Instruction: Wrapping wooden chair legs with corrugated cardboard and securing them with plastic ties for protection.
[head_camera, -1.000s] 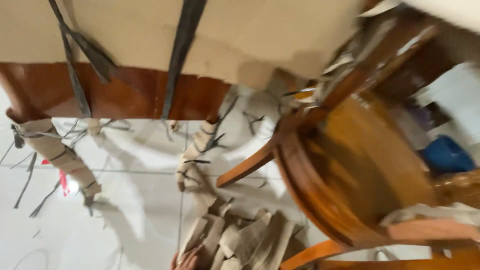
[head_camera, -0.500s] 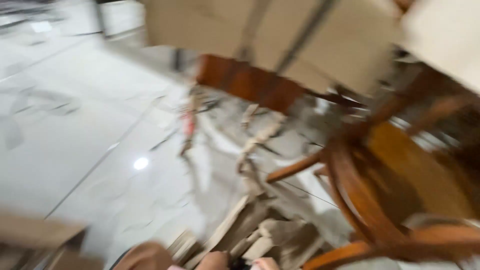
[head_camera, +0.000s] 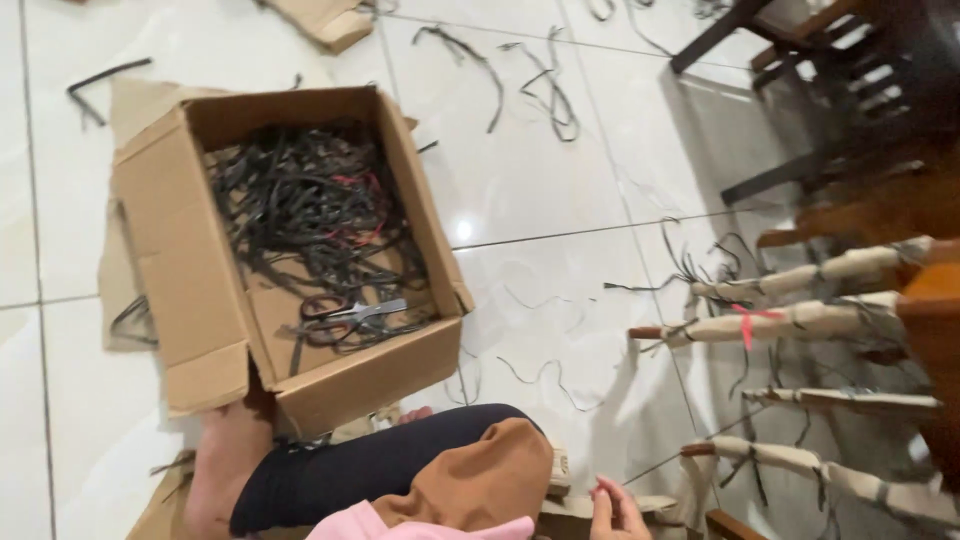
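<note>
White glossy floor tiles (head_camera: 560, 180) fill most of the head view, scattered with loose black strips (head_camera: 545, 85). Only one hand (head_camera: 615, 510) shows, low at the bottom edge and right of the person's bent leg in black leggings (head_camera: 380, 465); its fingers are loosely curled and grasp nothing that can be seen, and which hand it is cannot be told for sure. It hovers just above flattened cardboard pieces (head_camera: 560, 470) lying on the floor beside the knee, covered by a brown cloth (head_camera: 480, 480). To the right, near the hand, several chair legs wrapped in pale paper (head_camera: 800, 320) and tied with black strips stick out sideways, one marked with a red tie (head_camera: 745, 320). Further left, an open cardboard box (head_camera: 190, 260) sits on the floor, touching the person's bare foot (head_camera: 225, 455). Inside it lie a tangle of black strips (head_camera: 300, 200) and a pair of scissors (head_camera: 350, 312). Dark wooden furniture (head_camera: 850, 90) stands at the upper right.
</note>
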